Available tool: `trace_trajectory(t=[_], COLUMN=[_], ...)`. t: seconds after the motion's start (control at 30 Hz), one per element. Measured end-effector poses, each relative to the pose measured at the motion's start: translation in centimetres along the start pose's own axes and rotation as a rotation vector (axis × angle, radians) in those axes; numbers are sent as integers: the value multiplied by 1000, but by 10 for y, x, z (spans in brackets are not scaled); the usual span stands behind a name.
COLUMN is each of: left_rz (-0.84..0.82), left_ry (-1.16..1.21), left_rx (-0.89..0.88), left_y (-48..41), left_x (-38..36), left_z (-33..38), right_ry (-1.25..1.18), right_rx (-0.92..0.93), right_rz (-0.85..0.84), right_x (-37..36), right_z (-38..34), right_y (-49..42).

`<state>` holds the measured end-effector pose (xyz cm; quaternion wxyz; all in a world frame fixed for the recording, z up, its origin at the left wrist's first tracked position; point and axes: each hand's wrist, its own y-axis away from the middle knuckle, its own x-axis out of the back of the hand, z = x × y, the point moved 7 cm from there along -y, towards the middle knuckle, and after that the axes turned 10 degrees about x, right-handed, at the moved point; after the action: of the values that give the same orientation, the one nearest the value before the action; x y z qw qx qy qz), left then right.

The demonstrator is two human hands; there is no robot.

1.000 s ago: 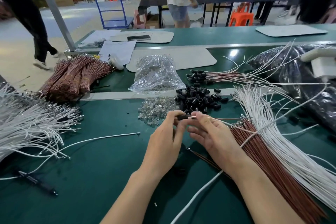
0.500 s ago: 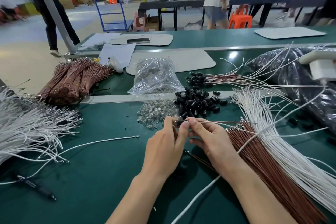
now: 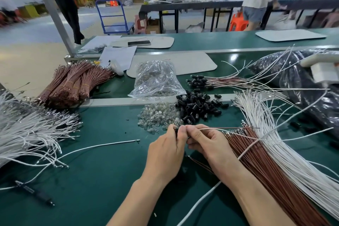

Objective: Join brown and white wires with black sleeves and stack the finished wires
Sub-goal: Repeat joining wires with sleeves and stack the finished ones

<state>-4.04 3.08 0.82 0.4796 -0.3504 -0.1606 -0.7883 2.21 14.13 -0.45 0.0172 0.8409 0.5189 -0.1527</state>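
My left hand [image 3: 167, 149] pinches a small black sleeve [image 3: 176, 130] between thumb and fingers. My right hand [image 3: 205, 143] pinches a thin brown wire [image 3: 229, 127] and a white wire [image 3: 212, 129] right at the sleeve. Both wires run off to the right. Loose black sleeves [image 3: 199, 105] are heaped just beyond my hands. A fan of brown wires [image 3: 266, 169] and white wires [image 3: 278, 145] lies at my right. Finished wires with black sleeves [image 3: 211, 80] lie stacked further back.
Clear small parts [image 3: 159, 117] and a plastic bag [image 3: 156, 79] sit left of the sleeves. Bundled brown wires [image 3: 73, 82] and a white wire pile [image 3: 27, 132] lie left. A dark bag [image 3: 308, 82] fills the right. A pen [image 3: 34, 192] lies near left. People walk behind.
My hands stay together at the sleeve, working the wire ends into it. The camera view has tilted slightly, and the people in the background have walked on.
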Motion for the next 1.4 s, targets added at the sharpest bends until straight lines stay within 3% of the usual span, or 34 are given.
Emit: trace_trajectory(t=[0.1, 0.2, 0.37, 0.53, 0.7, 0.87, 1.0, 1.1, 1.17, 1.23, 1.4], left_rz=[41, 145, 244, 83, 146, -5, -36, 9, -25, -159, -448], left_ry=[217, 498, 645, 430, 343, 93, -159, -307, -218, -148, -359], left_rx=[-8, 33, 95, -131, -242, -124, -88, -177, -329, -483, -807], left_y=[0, -3, -23, -68, -150, -226, -244, -233, -204, -162, -56], left_x=[10, 34, 72, 77, 55, -15, -41, -44, -44, -47, -74], left_z=[0, -5, -28, 29, 98, 117, 106, 113, 127, 137, 124], right_ry=[-2, -96, -46, 120, 54, 140, 204, 288, 350, 419, 477], right_rx=[16, 33, 112, 283, 315, 25, 10, 82, 176, 275, 400], right_rz=[8, 129, 184, 182, 237, 354, 396, 539, 613, 644, 615], right_x=[-2, 10, 38, 77, 123, 166, 170, 181, 185, 181, 151], right_z=[-8, -21, -61, -142, -203, -158, -119, -113, -122, -133, -131], right_y=[0, 1, -1, -40, -123, -132, -102, -87, -81, -74, -55])
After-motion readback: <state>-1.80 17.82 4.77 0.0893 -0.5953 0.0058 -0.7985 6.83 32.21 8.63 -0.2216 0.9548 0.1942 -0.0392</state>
